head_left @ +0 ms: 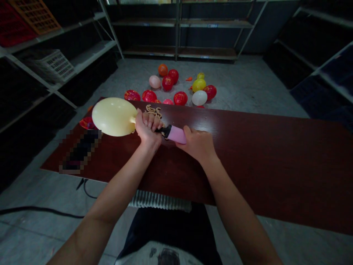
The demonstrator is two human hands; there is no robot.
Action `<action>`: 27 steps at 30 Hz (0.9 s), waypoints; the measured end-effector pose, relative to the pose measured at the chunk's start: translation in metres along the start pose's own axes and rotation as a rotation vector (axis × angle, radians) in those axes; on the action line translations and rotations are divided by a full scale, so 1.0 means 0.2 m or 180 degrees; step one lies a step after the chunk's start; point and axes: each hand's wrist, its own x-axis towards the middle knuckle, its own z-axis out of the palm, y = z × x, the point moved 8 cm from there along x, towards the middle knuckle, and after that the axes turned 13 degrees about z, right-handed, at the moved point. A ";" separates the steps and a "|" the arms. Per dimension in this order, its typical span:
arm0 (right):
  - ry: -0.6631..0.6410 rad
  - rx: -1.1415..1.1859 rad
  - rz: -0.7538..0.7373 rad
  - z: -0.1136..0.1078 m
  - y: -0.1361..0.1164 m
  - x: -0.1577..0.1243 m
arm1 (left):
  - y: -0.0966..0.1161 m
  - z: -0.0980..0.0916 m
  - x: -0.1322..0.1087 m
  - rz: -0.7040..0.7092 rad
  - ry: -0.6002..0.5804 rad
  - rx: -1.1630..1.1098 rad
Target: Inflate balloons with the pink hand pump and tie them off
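Table (264, 158) leaves room rightward, left fingers (151, 119) closed round balloon neck (132, 120), right fingers (188, 132) round pump (176, 134).

We're looking into a storeroom, by every sign! A grey metal rack (177, 31) is standing at twelve o'clock, and small labels (212, 25) are clinging to its shelf edges. Over at ten, a second rack (95, 54) is carrying a red crate (13, 24), an orange crate (38, 15) and a white basket (62, 65). Dark shelving (332, 59) is looming at two. Underfoot, a bare concrete floor (237, 81) is showing grey and seamed, and a plain dark-red desk (264, 158) is stretching across the centre toward three o'clock.
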 end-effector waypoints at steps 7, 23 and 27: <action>0.0235 0.0209 -0.0074 -0.03 0.00 0.01 | 0.04 -0.01 0.05 0.0006 0.0120 -0.0092; 0.0732 -0.0230 -0.0070 -0.02 0.16 0.05 | 0.26 -0.17 0.26 0.0242 0.0680 -0.0603; 0.0861 -0.0369 -0.0076 -0.06 0.23 0.06 | 0.31 -0.19 0.27 0.0268 0.0816 -0.0705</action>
